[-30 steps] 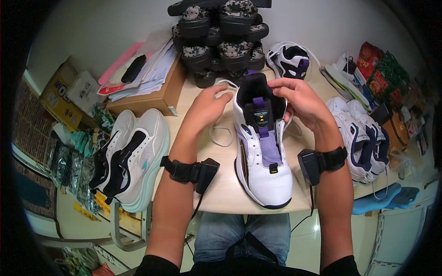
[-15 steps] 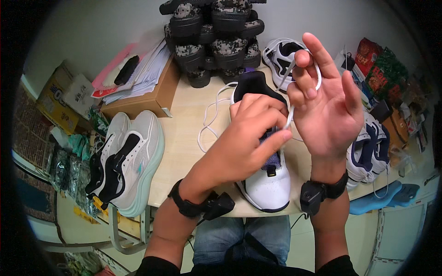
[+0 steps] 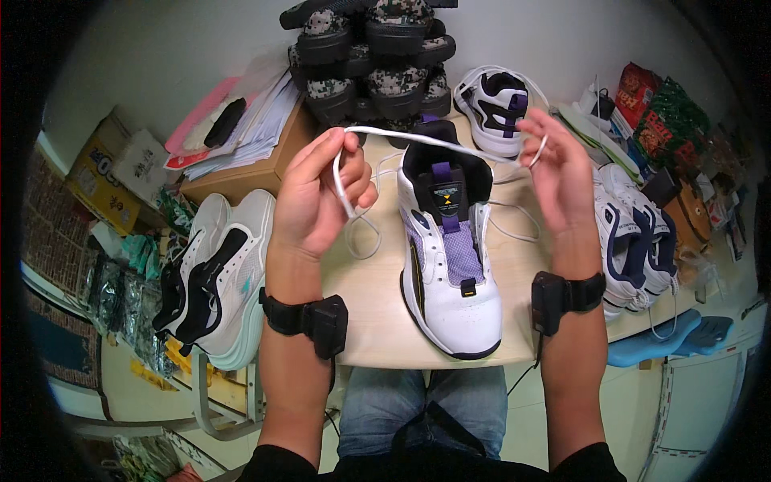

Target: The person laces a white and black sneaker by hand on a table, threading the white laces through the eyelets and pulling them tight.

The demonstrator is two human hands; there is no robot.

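My left hand (image 3: 325, 189) is raised left of a white sneaker, its thumb and fingertips pinched on a white shoelace (image 3: 418, 138). The lace runs across above the sneaker's heel opening to my right hand (image 3: 558, 169), whose slightly blurred fingers curl round its other part. Below the lace, the white sneaker (image 3: 466, 321) stands on the table with its toe toward me. Its purple tongue shows, and the eyelets near the toe have no lace through them. Thin lace loops lie on both sides of the shoe. Each wrist wears a black strapped device.
A matching white-and-black sneaker (image 3: 496, 112) stands behind. Camouflage-patterned shoes (image 3: 397, 88) are stacked at the back. Beige sneakers (image 3: 233, 297) stand left, near a cardboard box (image 3: 265, 169) with papers. White-and-navy shoes (image 3: 630, 249) and blue shoe-shaped pieces (image 3: 662, 337) are on the right of the table (image 3: 369, 321).
My left hand has moved left, away from over the sneaker, uncovering its tongue. The right hand has lowered slightly and turned, its fingers more curled. The lace now stretches between both hands.
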